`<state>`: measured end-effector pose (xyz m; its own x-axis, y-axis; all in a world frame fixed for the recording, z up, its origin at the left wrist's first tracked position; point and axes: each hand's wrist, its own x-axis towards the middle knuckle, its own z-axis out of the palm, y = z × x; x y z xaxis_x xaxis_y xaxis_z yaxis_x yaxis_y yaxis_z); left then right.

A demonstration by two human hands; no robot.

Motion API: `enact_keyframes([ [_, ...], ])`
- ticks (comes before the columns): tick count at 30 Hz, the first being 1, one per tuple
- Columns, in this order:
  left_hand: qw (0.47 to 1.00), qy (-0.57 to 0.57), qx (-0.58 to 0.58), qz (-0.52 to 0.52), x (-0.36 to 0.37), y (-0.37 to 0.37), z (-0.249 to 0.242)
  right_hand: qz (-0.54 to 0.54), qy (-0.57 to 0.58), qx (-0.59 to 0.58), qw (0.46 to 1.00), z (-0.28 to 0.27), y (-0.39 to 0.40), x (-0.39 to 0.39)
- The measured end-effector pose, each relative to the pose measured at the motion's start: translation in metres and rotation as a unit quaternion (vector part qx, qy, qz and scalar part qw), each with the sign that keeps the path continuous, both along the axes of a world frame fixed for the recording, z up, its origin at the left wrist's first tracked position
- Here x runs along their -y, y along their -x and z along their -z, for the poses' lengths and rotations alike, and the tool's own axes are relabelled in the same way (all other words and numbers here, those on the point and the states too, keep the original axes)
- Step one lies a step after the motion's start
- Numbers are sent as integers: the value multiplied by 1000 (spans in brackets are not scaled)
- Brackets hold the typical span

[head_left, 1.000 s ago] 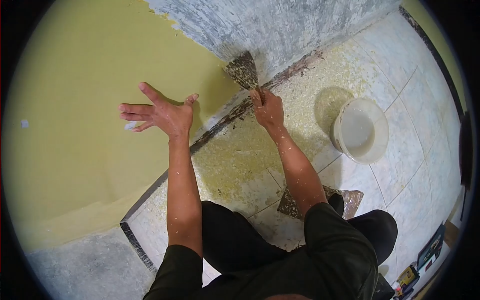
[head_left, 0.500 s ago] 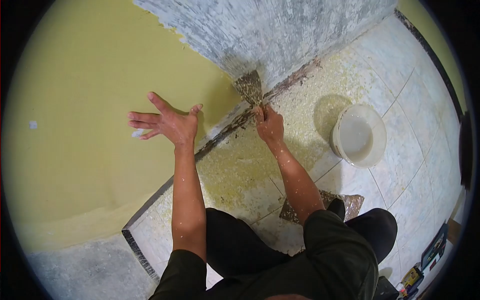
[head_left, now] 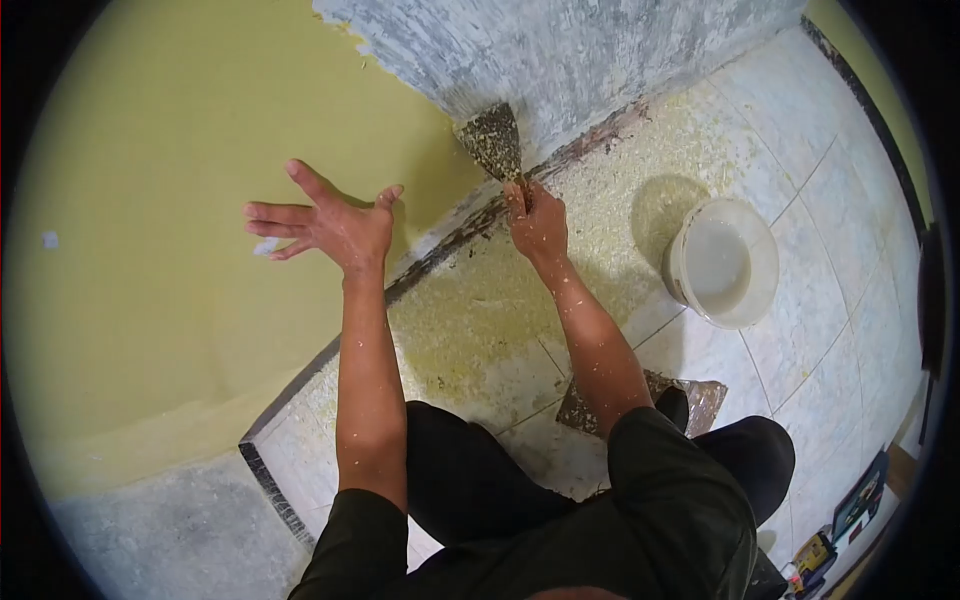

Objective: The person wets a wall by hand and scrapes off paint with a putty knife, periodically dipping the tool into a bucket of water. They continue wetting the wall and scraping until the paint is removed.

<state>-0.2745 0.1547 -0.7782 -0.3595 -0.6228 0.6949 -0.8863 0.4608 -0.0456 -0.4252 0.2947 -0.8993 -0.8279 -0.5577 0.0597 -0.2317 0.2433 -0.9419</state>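
My right hand (head_left: pixel 540 222) is closed round the handle of a wide putty knife (head_left: pixel 493 140). Its blade is speckled with paint flakes and lies against the wall's lower part, where the yellow paint (head_left: pixel 200 330) meets the scraped grey-white patch (head_left: pixel 560 70). My left hand (head_left: pixel 340 228) is spread out with fingers apart, at the yellow wall, and holds nothing. A finger of it has something white on it, perhaps a wrap. Paint specks dot both forearms.
A white bucket (head_left: pixel 764 262) with cloudy liquid stands on the tiled floor at right. Yellow paint scrapings (head_left: pixel 470 330) cover the floor along the dark skirting (head_left: pixel 300 395). Beneath my right arm lies a brown flat piece (head_left: pixel 578 412). Tools (head_left: pixel 815 555) lie at lower right.
The putty knife and my right hand have shifted slightly up and left along the wall. My left hand stays spread, a little higher in view; the view itself has shifted slightly.
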Motion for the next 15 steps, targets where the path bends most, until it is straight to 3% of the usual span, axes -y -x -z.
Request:
enact_keyframes([
  [4,1000,-15,-8,-17,4,6,-6,-7,21,-25,999,31,10,-6],
  [7,1000,-7,-9,-11,4,5,-5,-40,-42,45,997,23,7,-6],
  [9,1000,-14,-16,3,-2,3,-4,16,43,-21,999,2,5,2],
  [15,999,-2,-31,16,8,9,-10,32,50,-1,998,25,3,-2],
])
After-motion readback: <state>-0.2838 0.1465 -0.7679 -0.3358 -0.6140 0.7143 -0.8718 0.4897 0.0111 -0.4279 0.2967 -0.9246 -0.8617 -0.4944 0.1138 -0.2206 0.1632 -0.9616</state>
